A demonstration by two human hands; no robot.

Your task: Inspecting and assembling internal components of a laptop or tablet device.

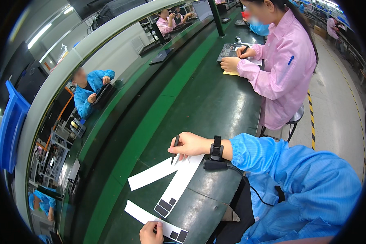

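Note:
My right hand (188,144) holds slim black tweezers (175,149) upright, their points down by the white strips. Just under these fingers lie two overlapping strips of white sheet: a plain strip (149,175) angled off to the left, and a strip with black rectangles (179,185) at its near end. At the lower edge my left hand (151,233), partly cut off by the frame, has its fingers curled on the edge of a third white strip (140,212). That one carries small black squares (179,235) at its right end.
The strips lie on a dark green worktop (199,122). A person in pink (280,65) works farther along, over a metal-looking part (227,51). Across the bench sits a person in blue (87,89). A cable (252,187) runs from the black band on my right wrist.

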